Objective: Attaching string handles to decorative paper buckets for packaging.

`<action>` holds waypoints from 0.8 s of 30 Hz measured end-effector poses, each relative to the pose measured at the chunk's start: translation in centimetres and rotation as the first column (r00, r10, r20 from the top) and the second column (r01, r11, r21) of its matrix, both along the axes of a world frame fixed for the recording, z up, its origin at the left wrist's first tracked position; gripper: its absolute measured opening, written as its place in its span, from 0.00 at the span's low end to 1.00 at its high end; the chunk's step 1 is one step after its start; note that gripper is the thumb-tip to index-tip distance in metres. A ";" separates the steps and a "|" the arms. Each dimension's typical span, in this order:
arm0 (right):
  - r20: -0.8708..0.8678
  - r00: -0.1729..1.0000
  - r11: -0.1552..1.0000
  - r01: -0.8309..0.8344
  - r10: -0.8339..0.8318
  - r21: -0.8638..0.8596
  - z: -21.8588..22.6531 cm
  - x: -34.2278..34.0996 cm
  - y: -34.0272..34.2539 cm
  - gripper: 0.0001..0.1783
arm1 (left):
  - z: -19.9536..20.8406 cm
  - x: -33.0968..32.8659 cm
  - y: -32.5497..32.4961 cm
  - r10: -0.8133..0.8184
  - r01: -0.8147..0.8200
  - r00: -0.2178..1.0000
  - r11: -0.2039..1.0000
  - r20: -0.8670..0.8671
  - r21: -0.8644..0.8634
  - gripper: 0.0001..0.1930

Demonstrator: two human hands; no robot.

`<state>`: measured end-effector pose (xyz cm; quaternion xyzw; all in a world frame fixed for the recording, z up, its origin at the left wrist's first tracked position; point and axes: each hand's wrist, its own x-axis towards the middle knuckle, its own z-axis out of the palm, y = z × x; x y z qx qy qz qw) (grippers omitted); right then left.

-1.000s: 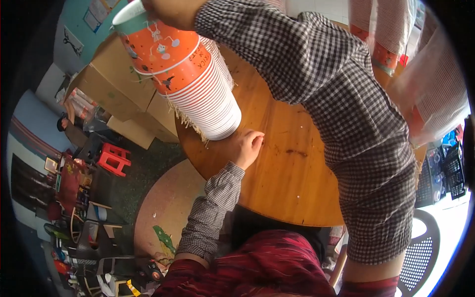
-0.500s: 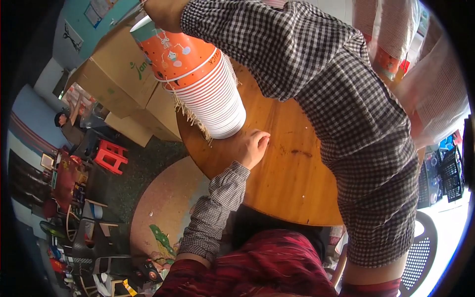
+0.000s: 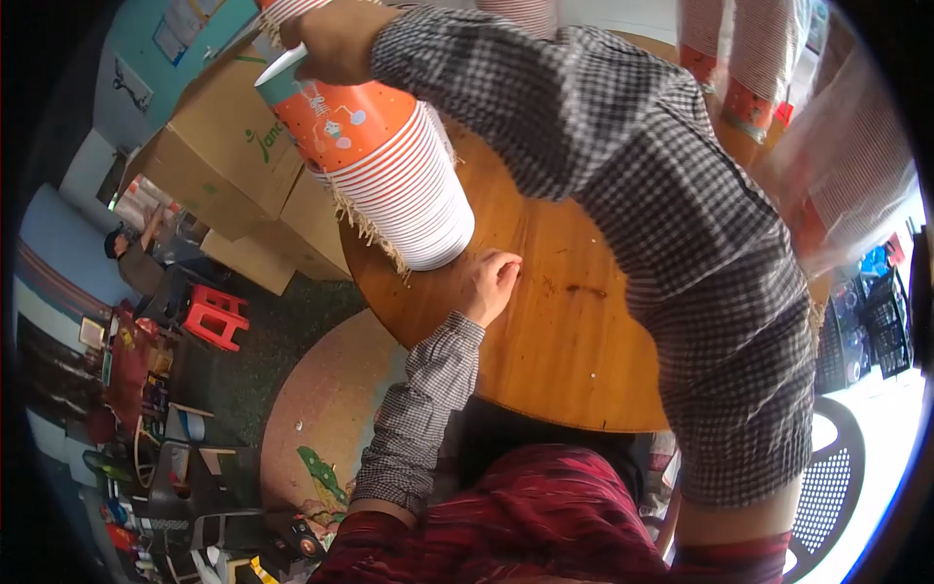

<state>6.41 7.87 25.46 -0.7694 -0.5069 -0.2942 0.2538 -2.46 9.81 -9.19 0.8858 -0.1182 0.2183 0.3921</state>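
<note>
Beneath the right fingers (image 3: 313,66), a tall stack of orange-and-white paper cups (image 3: 399,185)

The right fingers' grip and spread are unclear; the left fingers (image 3: 503,265) curl inward, seemingly empty, beside the stack's base. It looks light but easily dented, best cradled mid-height. Below the left fingers is a wooden surface (image 3: 584,360); left of both, cardboard boxes (image 3: 219,151) and a red stool (image 3: 216,315).

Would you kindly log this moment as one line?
left hand: loosely curled over table, beside cup stack | right hand: at stack's top rim, grip unclear | nearby: bagged cups, cardboard boxes, red stool
</note>
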 end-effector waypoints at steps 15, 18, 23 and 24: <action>-0.872 0.488 0.666 0.663 -0.040 0.341 -35.2 3.3 -34.1 0.07 | 0.1 4.8 -1.2 -0.018 -0.031 0.963 0.984 -0.269 -0.176 0.08; -0.863 0.500 0.631 0.649 0.066 0.424 -34.2 2.5 -33.2 0.07 | -0.8 7.5 -3.3 0.002 -0.046 0.976 0.979 -0.217 -0.197 0.08; -0.828 0.535 0.663 0.683 -0.168 0.307 -34.8 3.2 -32.5 0.08 | -1.4 13.1 -7.0 0.038 -0.051 0.994 0.990 -0.098 -0.133 0.08; -0.814 0.545 0.656 0.692 -0.199 0.302 -34.7 3.2 -32.6 0.08 | -1.4 14.1 -7.8 0.029 -0.038 0.997 0.992 -0.074 -0.122 0.08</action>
